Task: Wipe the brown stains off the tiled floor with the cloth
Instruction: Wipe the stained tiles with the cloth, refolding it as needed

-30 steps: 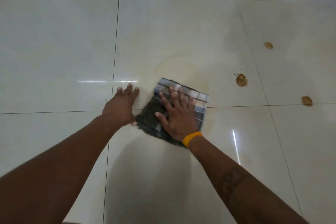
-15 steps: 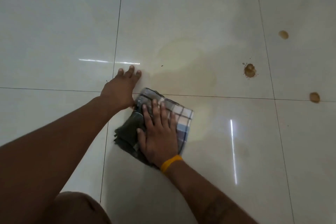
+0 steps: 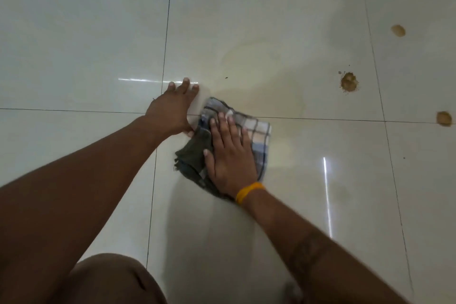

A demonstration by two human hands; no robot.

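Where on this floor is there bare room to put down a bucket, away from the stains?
The tiles left of the left hand are bare and look clean. Near the right edge it is crowded: three brown stains. A faint smear lies beyond the cloth, which the right hand presses.

Left arm: bare forearm is reaching forward from the lower left, nearly straight.
Left hand (image 3: 170, 111): is lying palm down with fingers straight and close together, pointing away from the body.
Right arm: bare forearm is angling in from the lower right, a yellow band circling the wrist.
Right hand (image 3: 228, 153): is lying flat, palm down, with 4 fingers extended and slightly spread and the thumb out to the left.
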